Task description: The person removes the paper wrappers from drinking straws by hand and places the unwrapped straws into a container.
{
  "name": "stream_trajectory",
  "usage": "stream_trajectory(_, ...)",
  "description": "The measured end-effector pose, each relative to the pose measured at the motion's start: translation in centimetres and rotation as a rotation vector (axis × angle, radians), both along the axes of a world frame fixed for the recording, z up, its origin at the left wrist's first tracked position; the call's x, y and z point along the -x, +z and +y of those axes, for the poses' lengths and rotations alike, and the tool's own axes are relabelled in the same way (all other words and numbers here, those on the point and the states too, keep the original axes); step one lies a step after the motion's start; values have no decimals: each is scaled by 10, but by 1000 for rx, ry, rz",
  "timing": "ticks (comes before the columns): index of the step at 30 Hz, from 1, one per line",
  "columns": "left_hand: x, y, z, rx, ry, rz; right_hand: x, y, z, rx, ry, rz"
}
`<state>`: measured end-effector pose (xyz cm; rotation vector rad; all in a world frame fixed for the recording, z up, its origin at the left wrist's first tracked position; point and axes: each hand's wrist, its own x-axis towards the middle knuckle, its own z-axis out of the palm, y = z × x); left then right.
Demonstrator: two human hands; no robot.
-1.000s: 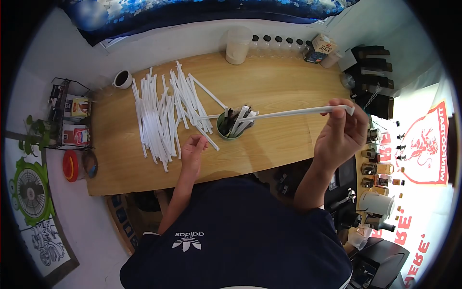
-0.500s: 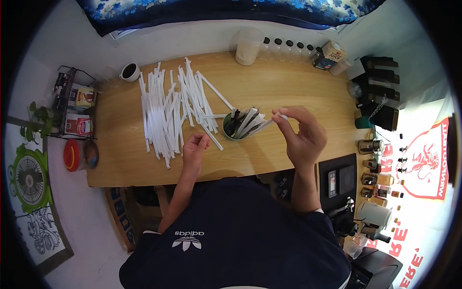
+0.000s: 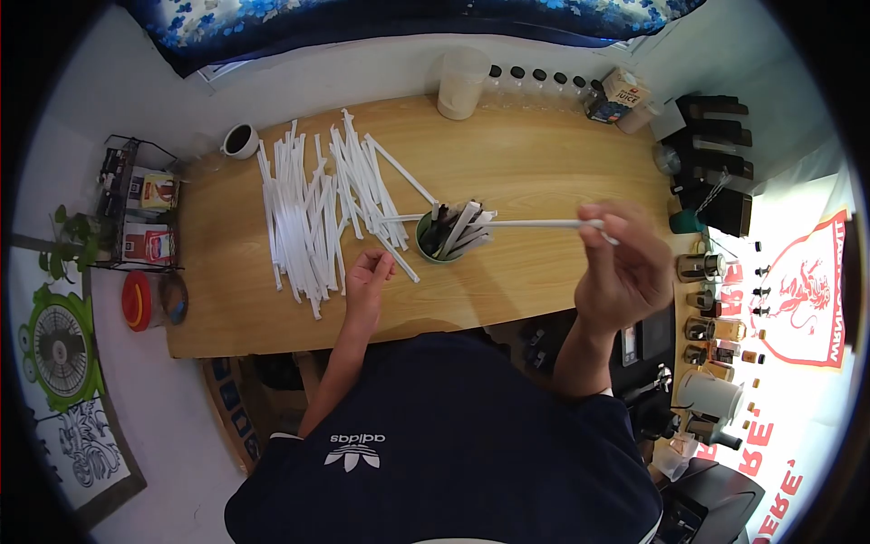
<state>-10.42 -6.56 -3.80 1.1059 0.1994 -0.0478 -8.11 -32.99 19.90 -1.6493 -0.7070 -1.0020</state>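
Observation:
My right hand, slightly blurred, pinches the end of a white paper-wrapped straw between thumb and fingertips. The straw stretches level to the left, its far end overlapping the things in a green cup. Several white-wrapped straws and some dark pieces stick up out of that cup. My left hand hovers at the table's near side with fingers curled in and nothing showing between them. Beside it spreads a loose pile of white-wrapped straws, and one single straw slants from the pile toward the cup.
A wooden table lies before me. Along its back stand a pale plastic container, several black-capped bottles and a juice carton. A white mug is at the back left, a wire rack at the left.
My right hand has moved right, drawing the straw out so that much more of its length shows, now nearly level. My left hand has stayed in place.

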Motion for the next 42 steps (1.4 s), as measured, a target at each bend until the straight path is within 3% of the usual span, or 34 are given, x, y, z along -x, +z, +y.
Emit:
stream_trajectory(10,0,1,3,9,10,-3,-15,-55,21,231,-80,324)
stream_trajectory(18,-3,3,13,-129,76,3,-10,-84,25,437,-247,368)
stream_trajectory(21,-10,1,23,-481,41,3,-9,-87,22,430,-212,453)
stream_trajectory(22,-13,1,26,-482,41,3,-8,-86,23,427,-196,495)
stream_trajectory(25,-24,3,31,-1044,130,-135,-6,-79,24,321,-200,541)
stream_trajectory(29,-42,-5,37,-1305,173,-153,1,-77,23,128,-191,514)
stream_trajectory(34,-59,-15,44,-1313,119,-70,35,-81,34,-140,-25,424)
stream_trajectory(37,-62,-21,52,-900,68,76,49,-71,41,35,188,189)
stream_trajectory(38,-59,-19,52,-904,63,78,54,-72,46,31,185,193)
stream_trajectory(40,-47,-15,55,-674,75,94,60,-75,57,59,414,361)
stream_trajectory(41,-41,-9,55,-559,81,100,63,-77,63,56,410,361)
stream_trajectory(42,-35,-4,54,-561,78,99,65,-81,69,147,440,635)
